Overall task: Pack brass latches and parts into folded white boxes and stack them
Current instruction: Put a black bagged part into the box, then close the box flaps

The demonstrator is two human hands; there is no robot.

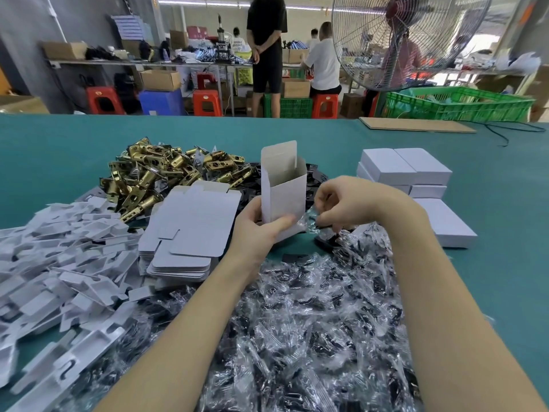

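Mid-task, judging by layout. Done: approx 5–6 closed boxes [407, 171] stacked far right on desk [490, 179]. In progress: left hand [258, 230] grips open box [282, 188] upright, top flap up, fingers clamped on lower part; nothing seen inside yet. Right hand [341, 203] pinches bagged part [309, 221] just beside box base, fingers together on wrap. Left to do: big latch pile [166, 173] behind, flat blanks [190, 227] w/ inserts [59, 248] at left, bag heap [312, 322] in front. Lots remaining.

Bare green table [490, 185] right of closed boxes [405, 169].
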